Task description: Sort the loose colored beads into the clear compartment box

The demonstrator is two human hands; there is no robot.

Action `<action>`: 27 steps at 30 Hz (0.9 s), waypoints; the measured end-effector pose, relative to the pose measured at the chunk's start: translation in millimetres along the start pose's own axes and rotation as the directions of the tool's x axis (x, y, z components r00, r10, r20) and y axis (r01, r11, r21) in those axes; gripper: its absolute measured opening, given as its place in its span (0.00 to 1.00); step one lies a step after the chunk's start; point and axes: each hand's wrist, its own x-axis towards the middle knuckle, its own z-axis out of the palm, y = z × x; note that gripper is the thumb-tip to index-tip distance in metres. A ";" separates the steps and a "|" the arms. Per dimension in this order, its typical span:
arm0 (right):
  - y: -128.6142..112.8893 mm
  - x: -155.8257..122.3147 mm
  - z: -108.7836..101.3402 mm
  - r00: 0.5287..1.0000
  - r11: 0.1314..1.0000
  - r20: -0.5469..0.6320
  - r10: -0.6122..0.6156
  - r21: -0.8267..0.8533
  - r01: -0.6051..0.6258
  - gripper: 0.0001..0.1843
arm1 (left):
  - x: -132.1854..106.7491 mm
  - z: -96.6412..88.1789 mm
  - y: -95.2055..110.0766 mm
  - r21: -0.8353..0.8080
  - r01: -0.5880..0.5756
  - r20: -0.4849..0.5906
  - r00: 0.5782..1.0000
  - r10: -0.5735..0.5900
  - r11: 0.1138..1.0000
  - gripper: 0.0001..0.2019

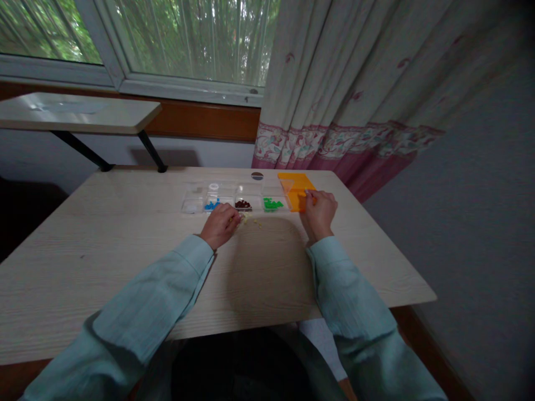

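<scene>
A clear plastic compartment box (234, 188) lies near the back of the table. In its front compartments sit small blue pieces (212, 205), dark brown pieces (243, 205) and green pieces (273, 204). My left hand (220, 225) rests at the box's front edge with curled fingers. Its fingertips are beside several small pale yellow pieces (256, 221) loose on the tabletop. At the box's right end lies a flat orange board (296, 182). My right hand (321, 211) is over that board's right side, thumb and finger pinched. Whatever either hand holds is too small to make out.
The pale wooden table (137, 239) carries a raised shelf (83, 114) on dark legs at the back left. A round dark cable hole (257, 176) lies behind the box. A curtain (334, 100) hangs behind the table, beside the window (192, 39).
</scene>
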 end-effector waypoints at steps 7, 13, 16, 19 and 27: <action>-2.9 -0.8 -1.6 0.999 0.999 -0.028 -0.019 0.027 0.020 0.21 | -0.1 -0.2 0.2 -0.007 0.009 0.010 1.000 -0.008 1.000 0.12; -4.8 -0.7 -3.3 1.000 0.999 -0.013 -0.025 0.025 0.025 0.21 | 0.8 -1.2 0.7 -0.011 0.023 0.026 0.999 -0.023 1.000 0.12; -4.7 -0.5 -3.3 0.999 0.999 -0.018 -0.033 0.039 0.033 0.21 | 0.3 -0.9 1.3 -0.019 0.026 0.023 0.999 -0.026 0.999 0.12; -4.0 -0.1 -2.3 0.999 0.998 -0.017 -0.036 0.047 0.036 0.20 | -0.6 1.0 1.4 -0.021 0.027 0.014 1.000 -0.027 0.999 0.11; -1.7 1.1 -0.2 1.000 0.997 -0.016 -0.026 0.071 0.027 0.20 | -0.6 -14.7 -2.6 0.096 -0.021 0.082 0.997 0.013 0.995 0.08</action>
